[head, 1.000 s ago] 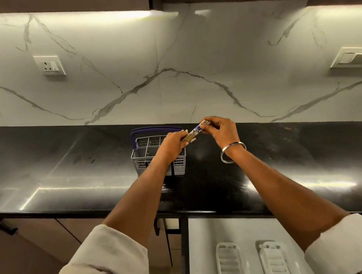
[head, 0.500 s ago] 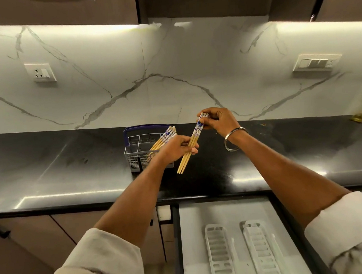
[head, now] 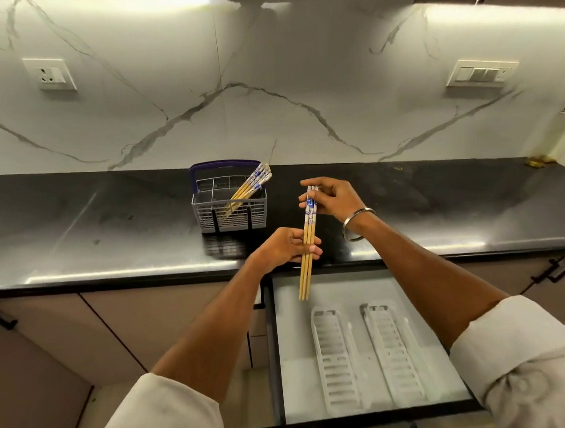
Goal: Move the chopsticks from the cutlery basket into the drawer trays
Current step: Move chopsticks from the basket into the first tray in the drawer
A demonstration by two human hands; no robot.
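Both hands (head: 308,225) grip a chopstick bundle (head: 306,245) above the open drawer (head: 291,329), cutlery basket (head: 230,213) behind.

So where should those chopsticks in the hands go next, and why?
Probably down into one of the white trays in the open drawer. The right hand pinches the patterned tops of the held chopsticks, the left hand grips them lower down, and their tips already hang over the drawer. Both trays look empty, and more chopsticks wait in the basket.

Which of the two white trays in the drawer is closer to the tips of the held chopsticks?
The left tray: the held chopsticks end just above its far end, while the right tray lies farther right.
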